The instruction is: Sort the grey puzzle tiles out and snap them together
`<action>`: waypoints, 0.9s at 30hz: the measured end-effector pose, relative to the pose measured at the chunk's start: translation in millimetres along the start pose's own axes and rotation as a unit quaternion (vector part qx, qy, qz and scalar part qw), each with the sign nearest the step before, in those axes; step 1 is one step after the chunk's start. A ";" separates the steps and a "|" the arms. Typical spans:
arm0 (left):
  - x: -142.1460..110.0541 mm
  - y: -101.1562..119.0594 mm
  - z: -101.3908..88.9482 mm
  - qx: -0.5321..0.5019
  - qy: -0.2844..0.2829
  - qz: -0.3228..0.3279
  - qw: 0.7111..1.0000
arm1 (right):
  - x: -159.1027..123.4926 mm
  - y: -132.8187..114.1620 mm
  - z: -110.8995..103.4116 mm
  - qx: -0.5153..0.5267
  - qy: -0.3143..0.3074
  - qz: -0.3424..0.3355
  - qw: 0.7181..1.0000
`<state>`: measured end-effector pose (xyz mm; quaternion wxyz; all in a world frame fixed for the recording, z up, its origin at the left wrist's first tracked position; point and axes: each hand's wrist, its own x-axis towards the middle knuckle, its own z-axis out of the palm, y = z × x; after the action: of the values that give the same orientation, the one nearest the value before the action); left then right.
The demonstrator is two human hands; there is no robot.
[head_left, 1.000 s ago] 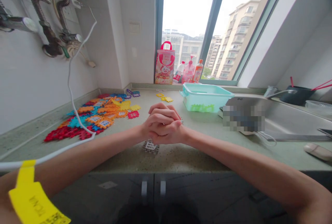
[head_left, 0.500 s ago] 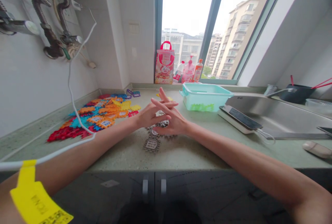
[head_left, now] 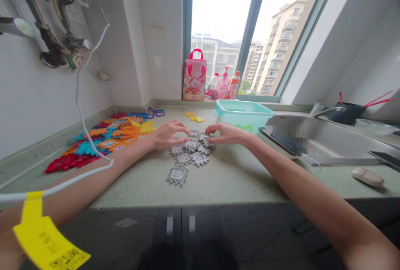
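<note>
Several grey interlocking puzzle tiles (head_left: 191,146) lie in a loose heap on the counter in front of me, some with white window shapes. One grey tile (head_left: 178,175) rests nearest to me, at the heap's front left. My left hand (head_left: 170,134) is at the heap's left side, fingers apart and curved toward it. On the opposite side my right hand (head_left: 226,133) reaches in, fingers bent and spread, its fingertips by the right-hand tiles. Neither hand visibly holds a tile.
Red, blue, orange and yellow tiles (head_left: 117,134) are piled at the left. Yellow tiles (head_left: 196,118) lie behind the heap. A turquoise tub (head_left: 243,113) with green pieces stands beside the sink (head_left: 315,136). A phone (head_left: 286,141) lies by it. A white cable (head_left: 81,111) crosses my left arm.
My hands were crossed over each other above the grey tiles. They have now moved apart to either side, uncovering the heap. The view has shifted slightly.
</note>
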<state>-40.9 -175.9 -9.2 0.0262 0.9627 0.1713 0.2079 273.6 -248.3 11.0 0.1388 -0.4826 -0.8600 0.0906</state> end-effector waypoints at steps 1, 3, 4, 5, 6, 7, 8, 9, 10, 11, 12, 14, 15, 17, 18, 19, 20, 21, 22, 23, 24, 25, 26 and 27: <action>-0.4 -0.7 0.3 -0.004 -0.013 -0.010 1.000 | -0.8 0.9 -1.6 0.009 -0.016 0.008 1.000; -1.2 -2.2 0.9 -0.015 -0.036 -0.025 0.999 | -2.4 2.6 -4.6 0.021 -0.032 0.022 0.999; -1.5 -2.6 1.3 -0.022 -0.044 -0.029 0.998 | -3.1 3.2 -5.8 0.026 -0.034 0.026 0.999; -1.6 -2.7 2.0 -0.028 -0.049 -0.031 0.998 | -3.7 3.6 -6.7 0.031 -0.037 0.026 0.999; -1.5 -2.4 2.9 -0.034 -0.052 -0.031 0.998 | -4.1 3.7 -7.3 0.037 -0.039 0.022 0.998; -1.2 -1.6 3.9 -0.038 -0.054 -0.030 0.997 | -4.4 3.7 -7.4 0.042 -0.042 0.018 0.998; -0.9 -0.4 5.0 -0.043 -0.055 -0.030 0.997 | -4.4 3.4 -7.2 0.045 -0.047 0.014 0.998; -0.5 0.9 6.1 -0.049 -0.053 -0.031 0.997 | -4.3 3.1 -6.7 0.045 -0.050 0.012 0.998; -0.1 2.3 7.1 -0.056 -0.051 -0.032 0.997 | -4.1 2.8 -6.0 0.043 -0.051 0.012 0.998; 0.3 3.6 8.1 -0.062 -0.046 -0.032 0.996 | -3.8 2.7 -5.4 0.039 -0.049 0.015 0.998; 0.5 4.7 8.9 -0.068 -0.040 -0.032 0.996 | -3.4 2.8 -4.8 0.035 -0.045 0.018 0.998; 0.9 5.5 10.8 -0.074 -0.027 -0.029 0.996 | -2.7 3.8 -3.8 0.035 -0.038 0.022 0.998; 1.1 5.3 11.9 -0.077 -0.019 -0.026 0.997 | -2.3 4.7 -3.5 0.037 -0.035 0.025 0.998; 1.4 3.7 14.7 -0.082 -0.003 -0.022 0.996 | -1.6 6.7 -2.7 0.040 -0.031 0.030 0.998; 1.6 2.6 16.3 -0.085 0.005 -0.021 0.996 | -1.2 7.5 -2.4 0.037 -0.027 0.029 0.999; 1.8 1.4 17.9 -0.086 0.013 -0.022 0.996 | -0.9 8.1 -2.1 0.031 -0.024 0.023 0.999; 1.9 0.3 19.4 -0.087 0.021 -0.024 0.996 | -0.6 8.5 -2.0 0.023 -0.020 0.013 0.999; 2.1 -0.8 20.7 -0.087 0.028 -0.026 0.995 | -0.4 8.7 -2.1 0.013 -0.015 0.001 1.000; 2.2 -1.6 21.6 -0.088 0.034 -0.030 0.995 | -0.4 8.7 -2.6 0.003 -0.010 -0.010 1.000; 2.3 -2.1 22.1 -0.090 0.038 -0.033 0.995 | -0.5 8.6 -3.4 -0.004 -0.005 -0.020 1.000; 2.4 -2.4 22.3 -0.093 0.041 -0.038 0.994 | -0.7 8.6 -4.6 -0.010 -0.001 -0.027 1.000; 2.4 -2.4 22.2 -0.095 0.043 -0.044 0.994 | -1.1 8.7 -6.0 -0.014 0.003 -0.029 0.999; 2.4 -2.3 22.0 -0.097 0.045 -0.049 0.993 | -1.5 8.8 -7.5 -0.019 0.005 -0.030 0.999; 2.2 -2.1 21.7 -0.098 0.047 -0.052 0.993 | -2.0 9.0 -8.9 -0.024 0.004 -0.030 0.999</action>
<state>-30.8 -172.7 -28.4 0.1227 0.9344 0.2013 0.2672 284.7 -245.2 16.5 0.1328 -0.4601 -0.8756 0.0637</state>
